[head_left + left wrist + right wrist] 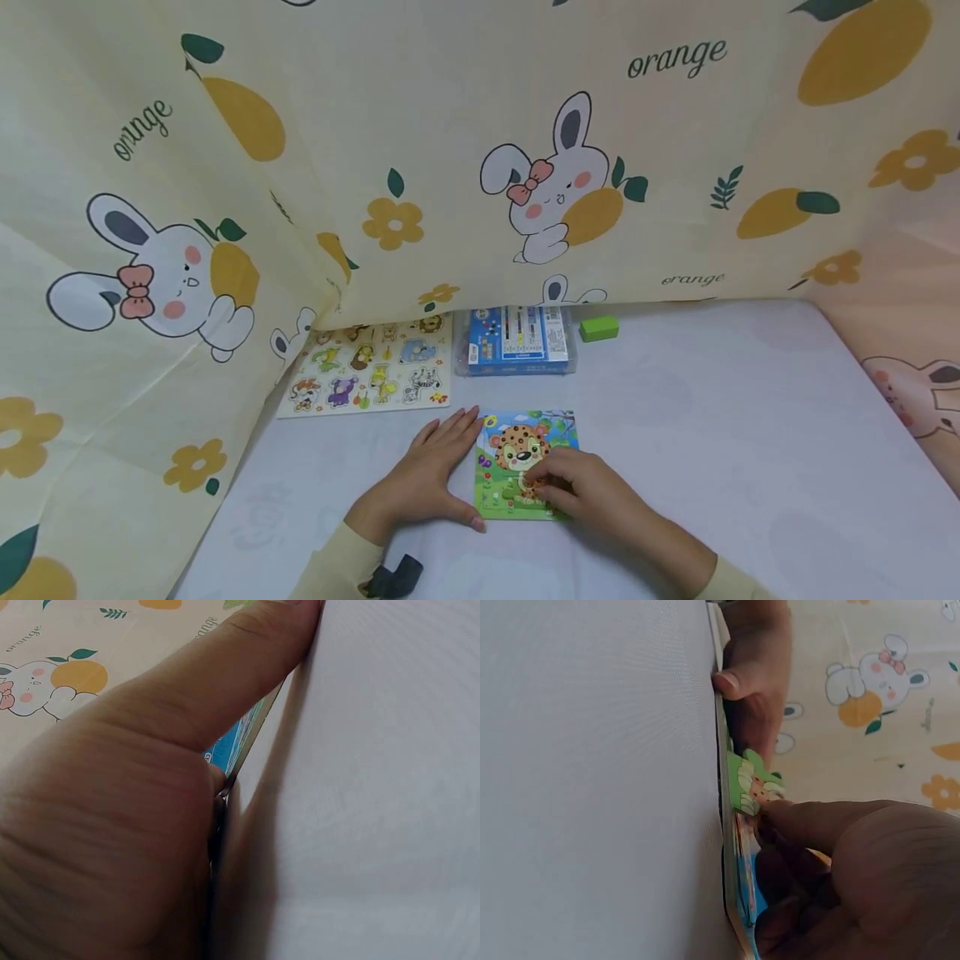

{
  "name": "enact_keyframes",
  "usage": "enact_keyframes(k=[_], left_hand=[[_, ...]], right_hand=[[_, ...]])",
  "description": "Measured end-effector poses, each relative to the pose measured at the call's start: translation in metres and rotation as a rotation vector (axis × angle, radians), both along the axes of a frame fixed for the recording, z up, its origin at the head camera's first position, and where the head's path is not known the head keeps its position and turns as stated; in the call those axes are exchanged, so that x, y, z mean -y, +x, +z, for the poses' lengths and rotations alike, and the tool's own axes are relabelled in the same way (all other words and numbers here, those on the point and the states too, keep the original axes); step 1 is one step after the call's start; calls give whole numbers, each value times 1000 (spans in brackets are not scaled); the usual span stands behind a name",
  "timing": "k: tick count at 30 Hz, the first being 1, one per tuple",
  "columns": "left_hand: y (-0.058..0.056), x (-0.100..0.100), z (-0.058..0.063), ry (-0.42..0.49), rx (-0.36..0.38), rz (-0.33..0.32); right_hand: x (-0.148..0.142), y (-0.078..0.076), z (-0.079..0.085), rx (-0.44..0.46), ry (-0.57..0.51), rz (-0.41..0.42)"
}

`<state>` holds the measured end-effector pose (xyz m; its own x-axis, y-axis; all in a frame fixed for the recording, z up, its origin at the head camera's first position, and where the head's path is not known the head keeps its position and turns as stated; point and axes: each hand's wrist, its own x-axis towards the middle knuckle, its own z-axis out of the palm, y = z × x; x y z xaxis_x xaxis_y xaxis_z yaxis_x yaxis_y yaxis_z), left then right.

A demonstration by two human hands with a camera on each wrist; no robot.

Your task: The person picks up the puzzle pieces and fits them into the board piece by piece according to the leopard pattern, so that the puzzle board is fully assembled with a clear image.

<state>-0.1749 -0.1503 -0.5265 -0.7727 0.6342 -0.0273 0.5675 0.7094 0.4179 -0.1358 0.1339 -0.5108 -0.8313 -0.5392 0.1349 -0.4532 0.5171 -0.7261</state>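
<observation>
A square puzzle board (490, 510) with a cartoon leopard on green grass and blue sky lies on the white table. My left hand (423, 483) rests along its left side, fingers spread straight, with the thumb tip (477, 523) at the lower left corner. My right hand (592, 492) pinches a puzzle piece (756, 786) between thumb and fingers over the lower part of the board. Green grass and the leopard's feet are printed on this piece, and it stands tilted up from the board in the right wrist view. The fingers hide part of the leopard's body.
Behind the board lies a wooden animal puzzle (390, 400) at the left. A blue boxed set in a clear case (517, 367) is beside it, then a green block (598, 328). A printed cloth (465, 125) with rabbits and oranges hangs around the back and sides.
</observation>
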Motion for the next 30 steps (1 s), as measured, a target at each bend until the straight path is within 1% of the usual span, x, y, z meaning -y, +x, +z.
enact_keyframes(k=[7, 11, 14, 16, 19, 21, 23, 27, 30], left_hand=[[1, 0, -1, 5, -4, 3], [2, 0, -1, 18, -6, 3], [3, 0, 0, 19, -2, 5], [3, 0, 0, 15, 1, 9], [2, 0, 0, 10, 0, 14], [2, 0, -1, 11, 0, 15], [1, 0, -2, 12, 2, 16], [1, 1, -4, 5, 7, 18], [2, 1, -4, 8, 14, 22]], right_hand=[[2, 4, -4, -123, 100, -21], [2, 6, -6, -187, 92, -18], [4, 7, -7, -252, 77, 6], [5, 7, -6, -295, 81, 18], [6, 8, -5, -332, 104, 26], [5, 9, -4, -320, 124, 31], [4, 10, -2, -277, 143, 36], [-1, 11, 2, -119, 136, 40], [-9, 9, 6, -17, 113, 12]])
